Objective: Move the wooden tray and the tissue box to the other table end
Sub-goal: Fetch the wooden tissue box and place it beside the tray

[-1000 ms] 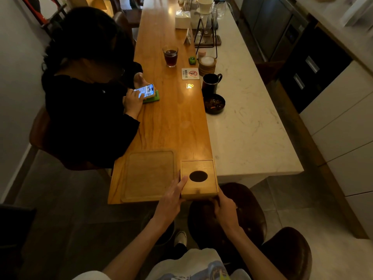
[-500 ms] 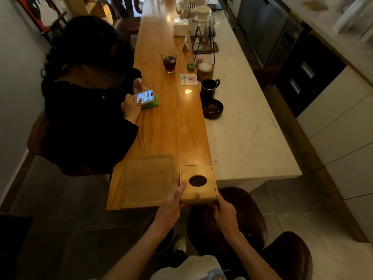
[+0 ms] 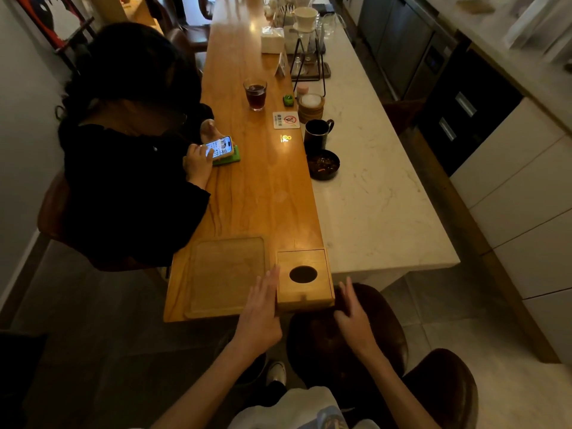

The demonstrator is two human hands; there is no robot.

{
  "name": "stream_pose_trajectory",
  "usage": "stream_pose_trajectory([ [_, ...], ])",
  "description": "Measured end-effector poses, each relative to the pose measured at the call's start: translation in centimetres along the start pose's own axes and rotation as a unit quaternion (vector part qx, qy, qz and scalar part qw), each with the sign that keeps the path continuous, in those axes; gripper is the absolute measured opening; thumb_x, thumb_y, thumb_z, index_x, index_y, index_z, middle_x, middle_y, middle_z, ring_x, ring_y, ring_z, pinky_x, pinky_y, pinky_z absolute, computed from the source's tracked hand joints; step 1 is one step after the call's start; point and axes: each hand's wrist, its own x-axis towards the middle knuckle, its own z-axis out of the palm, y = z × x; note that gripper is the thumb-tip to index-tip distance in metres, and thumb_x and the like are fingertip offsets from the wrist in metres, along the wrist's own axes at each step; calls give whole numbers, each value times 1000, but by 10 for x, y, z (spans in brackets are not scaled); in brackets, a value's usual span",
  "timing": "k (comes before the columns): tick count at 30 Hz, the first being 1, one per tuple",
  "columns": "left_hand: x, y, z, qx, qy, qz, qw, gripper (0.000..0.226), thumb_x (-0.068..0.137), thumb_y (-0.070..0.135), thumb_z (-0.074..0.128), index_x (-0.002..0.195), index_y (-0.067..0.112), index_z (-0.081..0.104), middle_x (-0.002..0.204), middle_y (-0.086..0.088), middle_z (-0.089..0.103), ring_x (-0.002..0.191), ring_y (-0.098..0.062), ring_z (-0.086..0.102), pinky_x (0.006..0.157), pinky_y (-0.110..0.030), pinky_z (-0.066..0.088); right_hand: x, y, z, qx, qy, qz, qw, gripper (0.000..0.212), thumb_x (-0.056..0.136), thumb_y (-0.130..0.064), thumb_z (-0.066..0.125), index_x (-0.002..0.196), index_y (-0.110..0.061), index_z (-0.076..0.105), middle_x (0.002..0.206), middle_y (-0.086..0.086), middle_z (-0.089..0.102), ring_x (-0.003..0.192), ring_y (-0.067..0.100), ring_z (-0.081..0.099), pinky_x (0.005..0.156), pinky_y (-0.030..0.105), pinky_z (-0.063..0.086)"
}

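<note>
No-smoking sign on white card (image 3: 286, 120) (its text unreadable)

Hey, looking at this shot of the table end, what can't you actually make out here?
Head view only:
- Whether tissues are inside the tissue box: its oval hole is just dark.
- Whether the left hand presses the box side: contact is hidden behind the fingers.
- Far table end: glare and blur.
- Text on the small sign card: too small.
- Contents of the black bowl: too dark.
</note>
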Motion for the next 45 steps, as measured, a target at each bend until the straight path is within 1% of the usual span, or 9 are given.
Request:
stream_pose_trajectory([
  [4,17,37,-45,-288,-25,-144,946,90,98,15,56,155,39,-9,165,-5,10,150,-31,16,116,-54,28,7,-41,-15,181,40,137,973,64,105,-45,35,159,-18,16,165,8,23,149,27,27,120,44,24],
  [11,58,46,-45,-399,-46,-268,876,68,97,46,50,155,33,19,157,-2,32,140,-34,35,113,-55,33,19,-122,-14,174,-95,225,954,78,99,-66,11,153,-15,37,154,17,44,144,37,38,113,51,34],
  [16,60,41,-50,-284,-52,-239,927,76,84,58,53,152,36,28,155,0,38,138,-32,40,108,-56,39,17,-127,-12,131,-93,216,963,74,100,-63,15,152,-16,38,152,16,45,143,36,39,114,51,33],
  [19,203,-62,-117,-117,128,-204,963,67,91,45,28,142,5,43,141,-16,47,128,-38,50,101,-47,42,15,-111,-2,-106,-2,89,990,69,100,-60,34,154,-17,33,158,7,39,144,29,38,114,49,35],
  [23,187,-62,-129,152,144,-176,962,66,93,48,27,146,12,39,157,-15,29,144,-44,28,116,-48,26,11,-74,8,-442,79,-100,888,74,98,-60,42,159,-23,22,165,4,27,151,26,26,116,45,32],
  [26,38,36,-27,144,-39,-106,983,73,99,59,31,157,32,-4,163,-4,-20,149,-37,-15,121,-59,0,12,-61,12,-456,72,-86,883,75,98,-63,34,159,-23,17,165,4,25,152,27,23,116,43,32],
  [33,18,28,-12,283,-66,-69,954,80,88,72,7,156,33,-9,164,-7,-16,149,-39,-17,116,-69,-2,12,-58,11,-461,79,-85,880,76,97,-67,33,160,-28,17,165,2,26,152,26,23,115,44,33],
  [40,7,29,-9,240,60,12,969,58,97,51,35,139,15,50,145,-15,51,139,-36,42,114,-56,34,-11,-51,15,-414,163,-210,871,45,90,-38,69,129,-15,63,122,5,68,103,16,67,86,25,52],
  [45,-7,25,1,160,80,35,983,46,92,26,66,134,13,53,139,-10,53,131,-25,51,108,-42,46,-24,-34,23,-394,134,-208,885,44,89,-28,72,130,-16,61,134,5,59,110,14,63,89,26,55],
])
